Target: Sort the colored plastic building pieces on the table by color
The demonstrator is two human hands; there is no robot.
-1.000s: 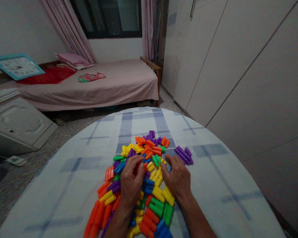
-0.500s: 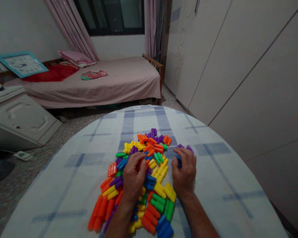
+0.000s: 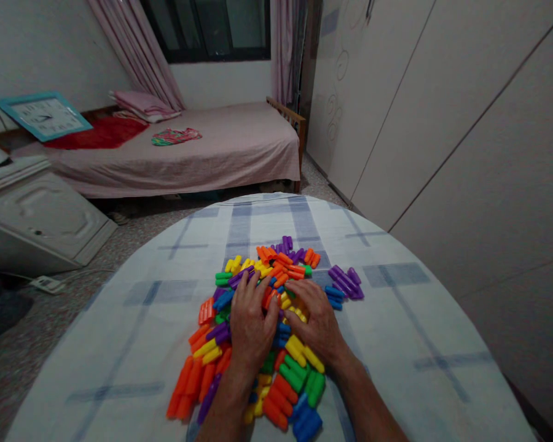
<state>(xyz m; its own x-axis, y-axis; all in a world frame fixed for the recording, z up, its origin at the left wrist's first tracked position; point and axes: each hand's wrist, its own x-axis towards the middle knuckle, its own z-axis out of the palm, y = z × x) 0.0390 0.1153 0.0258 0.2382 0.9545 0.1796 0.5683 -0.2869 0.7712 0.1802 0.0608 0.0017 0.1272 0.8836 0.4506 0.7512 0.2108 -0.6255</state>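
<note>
Plastic blocks (image 3: 294, 373) — likely light, stiff and slick, best pinched across both sides — lie heaped on the checked tablecloth (image 3: 396, 344) beneath my loosely spread left hand (image 3: 252, 319) and my curled right hand (image 3: 317, 316), though whether either grips one I cannot tell.

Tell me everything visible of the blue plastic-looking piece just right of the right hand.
The blue plastic-looking piece is a row of smooth, rounded rods set side by side; their number is hard to make out. It lies flat on the white-and-blue checked cloth, right of the main multicoloured pile. Its right end meets or nearly meets the ribbed purple plastic-looking piece; contact is unclear. The bare right hand is close on its left but not gripping it.
</note>
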